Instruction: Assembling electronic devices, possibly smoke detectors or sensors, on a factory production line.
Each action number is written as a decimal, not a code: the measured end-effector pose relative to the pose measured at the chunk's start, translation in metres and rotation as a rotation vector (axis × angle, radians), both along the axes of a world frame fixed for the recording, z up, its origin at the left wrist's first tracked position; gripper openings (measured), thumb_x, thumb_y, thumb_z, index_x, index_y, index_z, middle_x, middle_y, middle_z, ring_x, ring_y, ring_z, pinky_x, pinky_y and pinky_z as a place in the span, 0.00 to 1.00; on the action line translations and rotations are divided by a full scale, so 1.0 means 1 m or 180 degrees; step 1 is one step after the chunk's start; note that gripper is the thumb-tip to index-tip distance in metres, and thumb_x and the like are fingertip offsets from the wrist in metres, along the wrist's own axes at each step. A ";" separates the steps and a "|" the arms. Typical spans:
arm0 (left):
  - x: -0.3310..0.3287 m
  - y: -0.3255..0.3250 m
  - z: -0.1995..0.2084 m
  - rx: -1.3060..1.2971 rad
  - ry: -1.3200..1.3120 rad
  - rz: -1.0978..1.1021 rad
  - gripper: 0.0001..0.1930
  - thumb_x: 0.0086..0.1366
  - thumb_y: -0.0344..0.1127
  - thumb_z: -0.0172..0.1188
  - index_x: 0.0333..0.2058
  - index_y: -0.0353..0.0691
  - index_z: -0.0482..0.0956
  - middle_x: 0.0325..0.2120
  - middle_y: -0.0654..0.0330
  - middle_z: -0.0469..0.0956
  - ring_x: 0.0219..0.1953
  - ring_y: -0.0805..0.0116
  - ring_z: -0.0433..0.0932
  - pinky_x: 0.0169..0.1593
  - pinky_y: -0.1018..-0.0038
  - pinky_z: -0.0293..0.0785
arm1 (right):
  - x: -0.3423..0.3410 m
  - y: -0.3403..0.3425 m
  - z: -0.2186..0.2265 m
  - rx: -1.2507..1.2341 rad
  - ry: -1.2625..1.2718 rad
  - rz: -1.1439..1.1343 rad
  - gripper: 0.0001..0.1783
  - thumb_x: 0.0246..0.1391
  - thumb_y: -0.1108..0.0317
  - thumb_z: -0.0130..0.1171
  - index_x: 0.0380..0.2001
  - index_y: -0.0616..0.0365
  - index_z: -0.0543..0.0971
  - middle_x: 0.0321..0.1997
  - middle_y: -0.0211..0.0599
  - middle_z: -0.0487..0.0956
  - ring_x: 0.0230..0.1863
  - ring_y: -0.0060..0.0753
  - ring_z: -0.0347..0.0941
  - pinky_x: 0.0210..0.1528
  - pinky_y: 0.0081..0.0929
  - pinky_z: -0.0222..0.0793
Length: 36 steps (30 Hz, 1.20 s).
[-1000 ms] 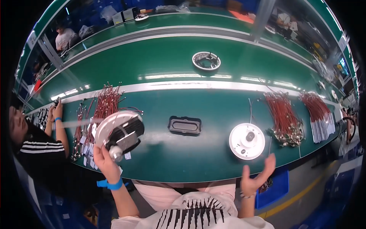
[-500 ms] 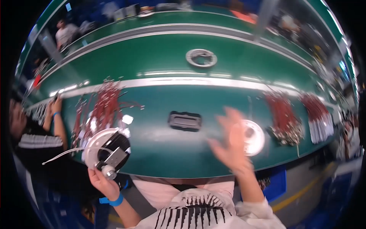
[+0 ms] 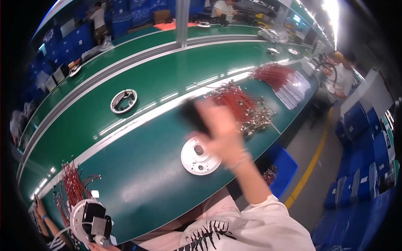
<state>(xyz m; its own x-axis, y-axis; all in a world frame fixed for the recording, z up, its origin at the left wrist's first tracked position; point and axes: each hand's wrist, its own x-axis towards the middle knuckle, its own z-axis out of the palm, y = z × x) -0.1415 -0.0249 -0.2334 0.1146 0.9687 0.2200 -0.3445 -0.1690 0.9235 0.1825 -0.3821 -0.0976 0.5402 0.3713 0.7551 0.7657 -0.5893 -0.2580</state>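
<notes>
My left hand (image 3: 100, 247), low at the left edge of the table, holds a white round housing (image 3: 77, 218). A black module with a metal plate is set in the housing, and a white cable trails from it. Most of that hand is hidden or cut off by the lower rim. My right hand (image 3: 222, 131), smeared by motion, grips a black rectangular part (image 3: 193, 115) above the table. Just below its fingers lies a white disc (image 3: 193, 165) with a round dark lens-like centre, partly covered by the hand.
Red wire bundles lie at left (image 3: 74, 184) and right (image 3: 234, 100), with another bundle (image 3: 272, 75) farther right. A white ring-shaped housing (image 3: 124, 101) sits on the green conveyor (image 3: 159, 79). A blue bin (image 3: 287, 165) stands beside the table. A co-worker's hands (image 3: 41, 209) are far left.
My view has swung to the right. The black rectangular part, earlier lying on the table, is now in my right hand. My left hand still holds the round housing.
</notes>
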 end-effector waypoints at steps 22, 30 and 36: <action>0.072 -0.082 0.049 0.0603 0.0058 -0.0311 0.13 0.61 0.25 0.41 0.45 0.29 0.63 0.40 0.54 0.70 0.40 0.71 0.70 0.44 0.78 0.65 | 0.073 -0.203 -0.093 0.0446 -0.0589 -0.2431 0.26 0.52 0.65 0.49 0.53 0.64 0.59 0.54 0.50 0.61 0.51 0.41 0.62 0.49 0.28 0.61; 0.092 -0.087 0.027 -0.1064 -0.0423 -0.1141 0.09 0.63 0.34 0.44 0.39 0.37 0.67 0.32 0.63 0.72 0.31 0.76 0.73 0.30 0.79 0.71 | -0.046 -0.042 -0.128 0.1183 0.2729 -0.0246 0.13 0.54 0.66 0.46 0.34 0.66 0.70 0.12 0.28 0.69 0.07 0.13 0.59 0.07 0.12 0.49; 0.085 -0.100 0.026 -0.1621 -0.0431 -0.1679 0.12 0.64 0.35 0.40 0.42 0.35 0.66 0.32 0.60 0.73 0.32 0.72 0.75 0.30 0.77 0.74 | -0.037 -0.031 -0.130 0.1845 0.3544 0.0050 0.17 0.55 0.62 0.43 0.43 0.63 0.64 0.18 0.33 0.71 0.06 0.19 0.62 0.05 0.12 0.53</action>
